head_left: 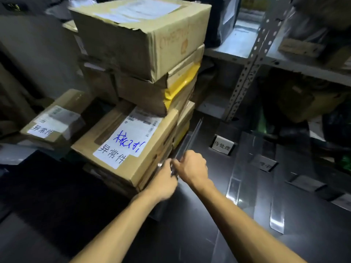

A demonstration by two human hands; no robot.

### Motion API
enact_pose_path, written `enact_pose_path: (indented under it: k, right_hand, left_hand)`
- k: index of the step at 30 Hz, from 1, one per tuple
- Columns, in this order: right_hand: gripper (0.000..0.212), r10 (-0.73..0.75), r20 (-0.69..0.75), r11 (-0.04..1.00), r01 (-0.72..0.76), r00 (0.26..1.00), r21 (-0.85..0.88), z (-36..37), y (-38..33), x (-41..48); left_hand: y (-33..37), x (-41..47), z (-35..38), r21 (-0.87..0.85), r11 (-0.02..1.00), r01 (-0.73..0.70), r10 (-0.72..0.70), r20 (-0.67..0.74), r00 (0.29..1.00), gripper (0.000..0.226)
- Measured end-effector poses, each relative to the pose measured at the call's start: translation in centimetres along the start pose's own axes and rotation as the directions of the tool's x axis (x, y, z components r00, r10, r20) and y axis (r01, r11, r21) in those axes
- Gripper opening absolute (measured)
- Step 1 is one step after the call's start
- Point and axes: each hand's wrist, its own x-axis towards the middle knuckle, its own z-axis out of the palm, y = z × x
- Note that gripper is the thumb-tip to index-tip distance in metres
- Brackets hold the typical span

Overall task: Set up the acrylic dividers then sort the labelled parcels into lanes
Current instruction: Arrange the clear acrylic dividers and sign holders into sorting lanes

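The right hand (191, 167) curls over the near top edge of a clear acrylic divider (192, 135); the blurred left hand (165, 180) pinches its end. It stands edge-on just beside stacked parcels (131, 141) at ten o'clock, on the dark worktop (190, 224).

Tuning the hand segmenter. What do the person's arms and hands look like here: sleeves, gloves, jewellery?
Both arms are bare from the frame's lower edge to the wrists: no sleeves in view. The left hand and right hand wear no gloves; no watch, band or ring shows. The left hand is blurred, so small items could be missed.
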Motion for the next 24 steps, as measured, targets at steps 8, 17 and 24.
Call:
enact_pose_path:
  k: [8, 17, 24]
  right_hand:
    - [0.023, 0.014, -0.114, 0.992, 0.000, 0.993, 0.125, -1.7, -1.5, -0.2]
    - [0.027, -0.036, -0.441, 0.960, 0.154, 0.897, 0.234, -11.0, -2.0, -2.6]
    - [0.032, -0.071, -0.617, 0.922, 0.287, 0.784, 0.259, -18.3, 3.2, -7.4]
  left_hand:
    - [2.0, -1.4, -1.3, 0.002, 0.999, -0.043, 0.043, 0.031, 0.999, 0.063]
    - [10.2, -4.1, -2.9, -0.275, 0.929, -0.249, 0.266, 0.028, 0.963, 0.036]
    - [14.6, -5.7, 2.8, 0.087, 0.969, -0.231, 0.241, -0.134, 0.961, 0.052]
